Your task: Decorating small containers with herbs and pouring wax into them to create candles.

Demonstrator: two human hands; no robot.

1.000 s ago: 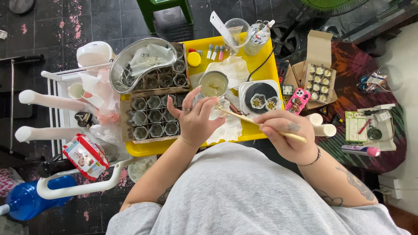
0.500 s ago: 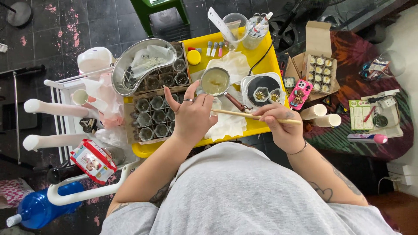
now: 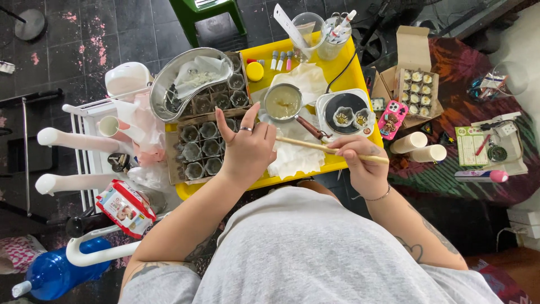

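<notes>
Change: our right hand (image 3: 364, 163) has levelled the stick (image 3: 329, 150), fingers pinching it | left hand (image 3: 246, 147) stays curled over the white paper (image 3: 292, 160), contents hidden | pot (image 3: 283, 102) sits just beyond, on tray (image 3: 343, 67).

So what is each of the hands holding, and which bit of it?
The right hand pinches a wooden stick near its back end. The left hand is curled at the stick's tip, over white paper; what it holds, if anything, is hidden.
</notes>
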